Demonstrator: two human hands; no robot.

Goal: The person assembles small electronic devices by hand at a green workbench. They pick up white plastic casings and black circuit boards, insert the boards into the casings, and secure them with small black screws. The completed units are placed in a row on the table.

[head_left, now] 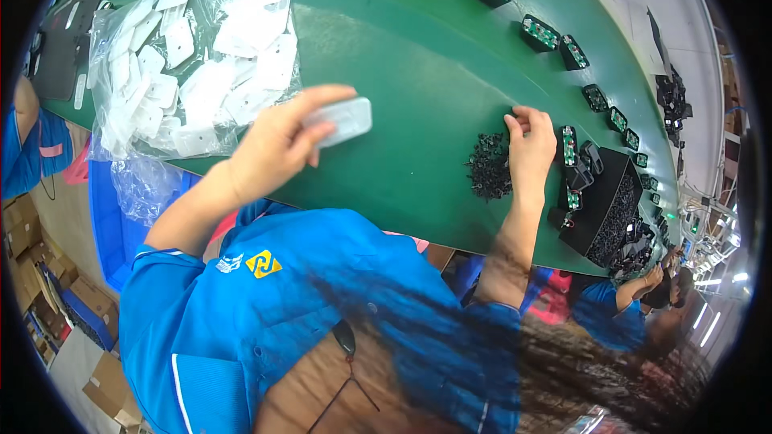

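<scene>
Green belt surface [418,72] curves across the upper part of the view, with a factory floor, cardboard boxes and a blue crate showing below its near edge. The person wears a blue work shirt, and both forearms reach up from the lower part of the picture onto the belt.

The left hand [277,141] is raised just above the belt and closed around a small white plastic plate [342,120], pinched between thumb and fingers so that most of the plate sticks out to the right. Just behind this hand lies a clear plastic bag [193,56] full of the same kind of white plates, its loose end hanging over the belt's near edge.

The right hand [531,145] rests on the belt well apart from the left, fingers curled with the tips together at the upper edge of a small heap of black parts [489,165]; whether it has hold of one cannot be told. Just right of this hand stands a black box [607,209] with dark parts in it.

Farther along the belt, a row of black housings with green circuit boards [539,32] runs off to the right. Another person in blue works at the far lower right.
</scene>
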